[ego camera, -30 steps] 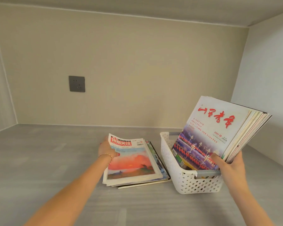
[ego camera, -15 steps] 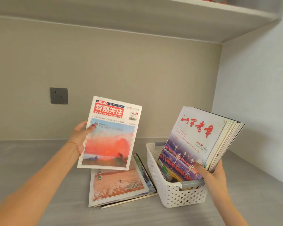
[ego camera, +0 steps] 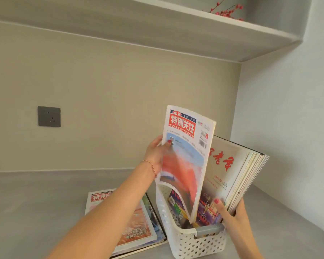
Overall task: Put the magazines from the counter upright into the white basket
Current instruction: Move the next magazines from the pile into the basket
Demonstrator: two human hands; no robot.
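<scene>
The left hand pinches a red-titled magazine by its left edge, thumb on the cover and fingers behind, and holds it upright with its lower corner already dipping into the white basket. That edge grip leaves the bottom free to slide down in front of the others, though the cover bows and blurs at the lower half — thin paper, likely to buckle if it is pushed rather than guided. The right hand grasps the bundle already standing in the basket, thumb on the front cover and fingers curled round the back, tilting it away to the right. The tilt seems meant to open a slot at the near left of the basket, just where the new magazine is heading, and to stop the bundle flopping forward. The basket sits on the grey counter near the right wall, and a small stack of magazines lies flat on the counter just to its left, partly hidden by the left forearm — so the task is partway through, with several more still to stand up. A grey socket is on the back wall.
</scene>
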